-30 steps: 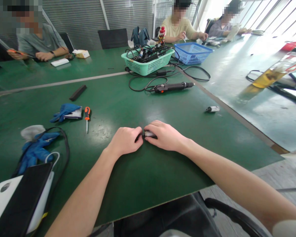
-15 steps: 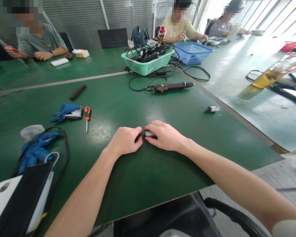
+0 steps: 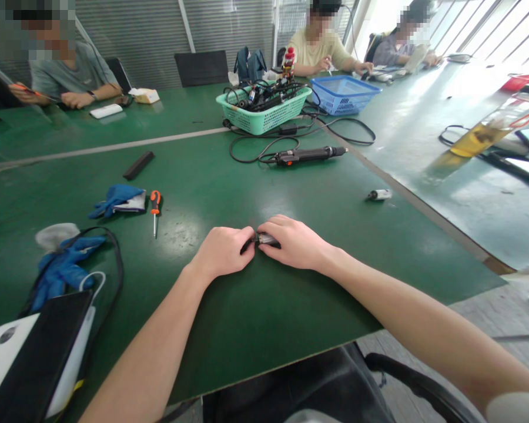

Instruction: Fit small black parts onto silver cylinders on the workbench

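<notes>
Near the table's front edge my right hand (image 3: 293,241) is closed around a small silver metal cylinder (image 3: 268,239), which looks like a small motor. Its left end shows between thumb and forefinger, pointing at my left hand (image 3: 229,249). That hand is closed too, thumb and forefinger pinching a small dark part (image 3: 248,243) whose kind I cannot make out. The dark part meets the cylinder's end or is very close to it; fingers hide most of both. A similar silver cylinder (image 3: 381,194) with a dark tip lies on the table at the right.
Ahead lies a corded electric screwdriver (image 3: 311,155). Behind it stand a green basket (image 3: 264,120) of tools and a blue basket (image 3: 346,100). At left are an orange-handled screwdriver (image 3: 156,205), blue gloves (image 3: 119,198), a dark bar (image 3: 139,165) and a phone (image 3: 53,352). Several people sit opposite.
Both hands stay in nearly the same place. A little more of the silver cylinder and the dark part shows between the fingers.
</notes>
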`<control>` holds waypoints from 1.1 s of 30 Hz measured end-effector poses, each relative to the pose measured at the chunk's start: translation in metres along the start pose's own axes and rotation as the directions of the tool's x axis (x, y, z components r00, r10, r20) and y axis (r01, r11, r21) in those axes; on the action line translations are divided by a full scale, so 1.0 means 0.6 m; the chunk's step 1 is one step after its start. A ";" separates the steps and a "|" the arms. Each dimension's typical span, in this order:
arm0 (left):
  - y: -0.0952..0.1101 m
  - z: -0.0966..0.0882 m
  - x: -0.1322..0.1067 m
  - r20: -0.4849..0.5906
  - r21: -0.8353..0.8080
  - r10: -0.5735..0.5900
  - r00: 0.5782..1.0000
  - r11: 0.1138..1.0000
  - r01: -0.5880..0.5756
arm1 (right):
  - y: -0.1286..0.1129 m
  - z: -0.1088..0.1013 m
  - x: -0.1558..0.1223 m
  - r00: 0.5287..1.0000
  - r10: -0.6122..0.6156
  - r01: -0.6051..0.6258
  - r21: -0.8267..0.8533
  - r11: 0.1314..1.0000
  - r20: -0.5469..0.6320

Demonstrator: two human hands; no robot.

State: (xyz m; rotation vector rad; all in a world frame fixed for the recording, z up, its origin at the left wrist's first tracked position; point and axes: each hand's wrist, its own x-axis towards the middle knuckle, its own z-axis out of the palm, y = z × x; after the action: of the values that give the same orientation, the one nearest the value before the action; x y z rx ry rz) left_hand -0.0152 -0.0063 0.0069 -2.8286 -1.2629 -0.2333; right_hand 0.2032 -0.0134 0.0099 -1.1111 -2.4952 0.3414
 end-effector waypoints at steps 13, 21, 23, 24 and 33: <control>0.001 0.000 -0.001 -0.006 0.004 0.011 1.000 1.000 -0.011 | -0.001 -0.001 0.000 1.000 0.003 -0.003 0.010 1.000 -0.001; 0.000 0.002 0.000 -0.015 -0.001 0.010 1.000 1.000 -0.010 | 0.001 -0.001 -0.001 1.000 0.000 0.000 0.015 1.000 0.000; 0.000 0.002 0.000 -0.016 -0.001 0.012 1.000 1.000 -0.012 | 0.000 -0.001 -0.001 1.000 -0.001 0.001 0.014 1.000 0.001; 0.000 0.001 0.000 -0.015 -0.001 0.012 1.000 1.000 -0.012 | 0.000 -0.002 -0.001 1.000 -0.002 0.002 0.014 1.000 0.002; 0.002 -0.002 0.000 0.002 -0.008 0.003 1.000 1.000 -0.003 | 0.000 -0.005 -0.001 1.000 -0.006 0.006 0.023 1.000 0.003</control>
State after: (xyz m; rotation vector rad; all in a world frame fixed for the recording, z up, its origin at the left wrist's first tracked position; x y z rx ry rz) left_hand -0.0141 -0.0073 0.0082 -2.8380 -1.2608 -0.2367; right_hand 0.2048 -0.0136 0.0124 -1.0943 -2.4906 0.3692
